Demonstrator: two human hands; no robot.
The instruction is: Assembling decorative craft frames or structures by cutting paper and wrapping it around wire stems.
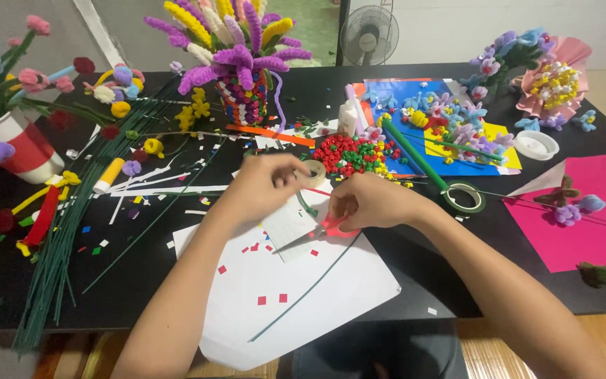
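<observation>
At frame centre, the left hand [264, 184] grips a roll of clear tape [313, 172] in closed fingers. The right hand [369, 201], fingers curled shut, rests on red-handled scissors [327, 228] lying on white paper [303, 295] on the black table [401, 281].

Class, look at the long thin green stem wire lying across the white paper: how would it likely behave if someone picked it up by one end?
The green stem wire is long and very thin, so it would probably feel light and sag or sway at the free end. It already lies in a gentle curve across the white paper, which suggests it bends easily. Being round and smooth, it may roll or slide on the sheet when pushed.
</observation>
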